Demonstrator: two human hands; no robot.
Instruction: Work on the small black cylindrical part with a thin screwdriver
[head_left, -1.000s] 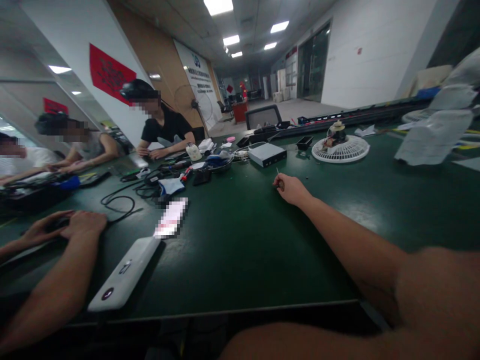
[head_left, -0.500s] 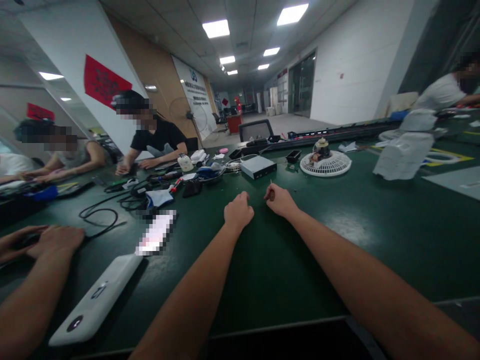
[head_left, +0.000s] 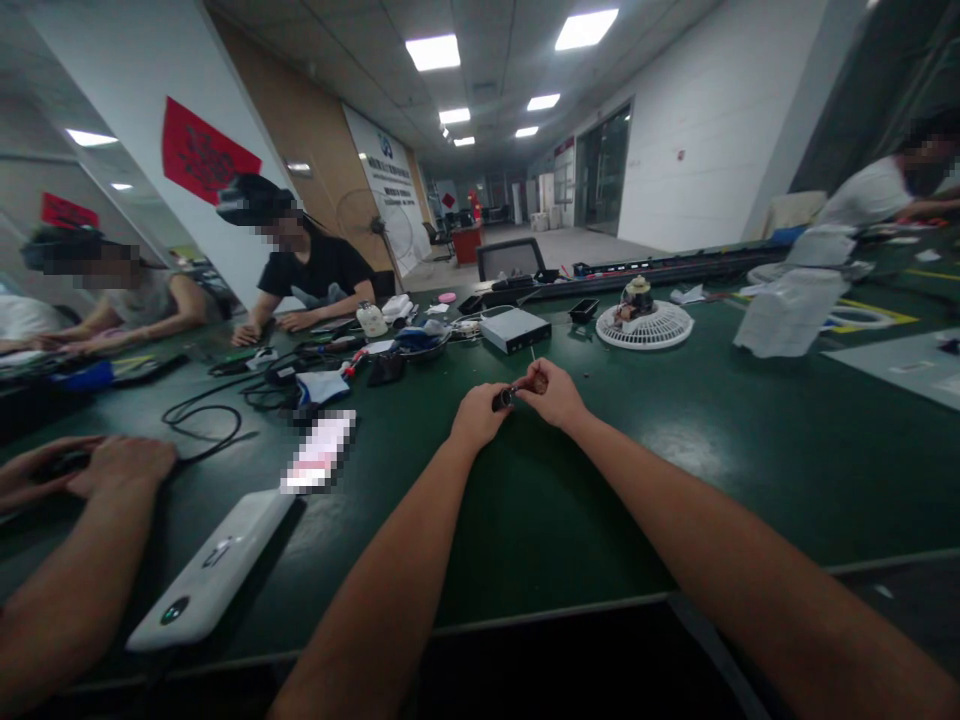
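My left hand (head_left: 480,418) is closed round a small dark, round part (head_left: 503,399), which shows at its fingertips. Just to the right, my right hand (head_left: 559,398) pinches a small brownish part (head_left: 538,381) with a thin metal shaft pointing up. The fingertips of both hands nearly meet over the green table (head_left: 525,500); whether the two parts touch, I cannot tell. Beyond the hands lies a silver and black box-shaped drive (head_left: 516,330). A white fan grille with a motor (head_left: 645,322) lies to its right.
A co-worker's hands (head_left: 124,465) are at the left, near a black cable (head_left: 206,415). A white device (head_left: 214,570) and a lit phone (head_left: 322,450) lie between us. Cluttered tools and cloths, a black tray (head_left: 583,310) and a white plastic-covered object (head_left: 795,290) stand farther off.
My hands have come together, the right one moving left. My left hand has turned, so the dark round part now shows. The view has shifted slightly.
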